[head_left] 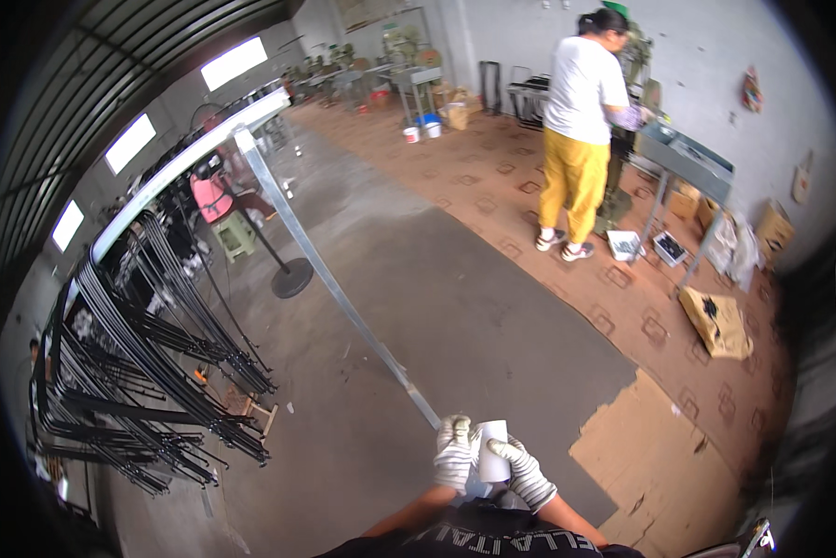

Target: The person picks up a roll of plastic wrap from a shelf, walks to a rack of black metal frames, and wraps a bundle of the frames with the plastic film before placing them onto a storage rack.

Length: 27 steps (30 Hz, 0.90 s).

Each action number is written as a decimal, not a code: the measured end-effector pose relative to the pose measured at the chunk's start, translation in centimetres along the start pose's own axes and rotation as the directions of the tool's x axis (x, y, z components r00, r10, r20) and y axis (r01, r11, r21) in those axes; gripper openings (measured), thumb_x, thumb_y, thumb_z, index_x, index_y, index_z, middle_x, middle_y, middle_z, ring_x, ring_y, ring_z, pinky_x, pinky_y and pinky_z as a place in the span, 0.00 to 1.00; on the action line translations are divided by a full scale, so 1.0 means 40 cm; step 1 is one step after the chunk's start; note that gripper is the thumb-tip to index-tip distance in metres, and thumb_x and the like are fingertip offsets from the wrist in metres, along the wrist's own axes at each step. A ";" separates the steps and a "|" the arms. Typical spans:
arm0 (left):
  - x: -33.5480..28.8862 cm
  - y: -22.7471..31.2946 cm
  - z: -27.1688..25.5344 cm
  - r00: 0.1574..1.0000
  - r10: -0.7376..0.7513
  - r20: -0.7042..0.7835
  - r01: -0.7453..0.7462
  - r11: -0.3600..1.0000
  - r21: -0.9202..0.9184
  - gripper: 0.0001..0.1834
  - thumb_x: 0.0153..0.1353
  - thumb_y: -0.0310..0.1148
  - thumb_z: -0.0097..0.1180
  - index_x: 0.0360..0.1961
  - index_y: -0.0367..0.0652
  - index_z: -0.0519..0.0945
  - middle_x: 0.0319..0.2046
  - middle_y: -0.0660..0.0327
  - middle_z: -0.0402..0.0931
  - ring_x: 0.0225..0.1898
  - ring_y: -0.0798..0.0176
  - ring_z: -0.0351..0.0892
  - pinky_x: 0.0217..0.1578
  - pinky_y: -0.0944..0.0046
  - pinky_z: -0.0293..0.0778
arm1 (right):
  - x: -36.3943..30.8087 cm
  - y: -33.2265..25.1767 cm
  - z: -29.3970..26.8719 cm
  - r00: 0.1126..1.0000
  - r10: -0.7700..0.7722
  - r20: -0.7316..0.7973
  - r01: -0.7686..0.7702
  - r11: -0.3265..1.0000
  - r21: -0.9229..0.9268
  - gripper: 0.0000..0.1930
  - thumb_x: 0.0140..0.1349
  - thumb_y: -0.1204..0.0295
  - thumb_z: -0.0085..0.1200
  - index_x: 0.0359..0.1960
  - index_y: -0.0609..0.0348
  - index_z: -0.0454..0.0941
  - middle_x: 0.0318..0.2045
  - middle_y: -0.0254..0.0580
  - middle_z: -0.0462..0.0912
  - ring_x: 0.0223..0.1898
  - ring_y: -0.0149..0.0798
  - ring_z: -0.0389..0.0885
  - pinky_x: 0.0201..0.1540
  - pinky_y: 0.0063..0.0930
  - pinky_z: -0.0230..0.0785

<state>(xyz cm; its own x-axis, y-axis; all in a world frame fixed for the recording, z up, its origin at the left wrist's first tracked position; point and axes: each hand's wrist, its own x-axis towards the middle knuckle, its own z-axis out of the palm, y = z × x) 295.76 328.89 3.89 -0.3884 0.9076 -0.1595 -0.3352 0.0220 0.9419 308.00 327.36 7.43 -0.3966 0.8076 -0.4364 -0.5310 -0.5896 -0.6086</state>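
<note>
Both my hands wear white gloves with grey stripes, close together in front of my body at the lower middle. My right hand (527, 472) is closed around a smooth white roll (494, 454), held nearly upright; I cannot tell its material. Just left of it, my left hand (453, 454) has its fingers curled in; whatever lies in them is hidden. Something pale shows between the two hands, too small to name. A grey metal post (343, 307) slants down from the rack and its lower end shows right beside my left hand.
At left, the rack (171, 167) carries many bent black metal tubes (157, 344). A round-based stand (292, 278) and a seated person in pink (213, 195) are beyond it. Right of the grey floor, another person (585, 112) stands at a machine beside a metal table (688, 153). Cardboard (650, 456) lies near right.
</note>
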 end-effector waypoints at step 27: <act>1.975 0.136 0.380 0.922 -0.061 0.382 -0.114 0.901 0.419 0.06 0.55 0.32 0.55 0.31 0.41 0.76 0.24 0.69 0.72 0.29 0.75 0.70 0.32 0.74 0.68 | 1.821 -0.930 0.189 0.985 -0.139 0.102 0.143 0.989 -0.032 0.23 0.47 0.73 0.60 0.46 0.62 0.69 0.35 0.38 0.77 0.35 0.32 0.75 0.38 0.23 0.69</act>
<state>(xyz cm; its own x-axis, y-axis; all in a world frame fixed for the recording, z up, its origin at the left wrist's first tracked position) 276.29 407.09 0.88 -0.0103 0.9958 -0.0913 0.1018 0.0918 0.9906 293.22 408.07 3.28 -0.3933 0.8765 -0.2775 -0.5579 -0.4675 -0.6857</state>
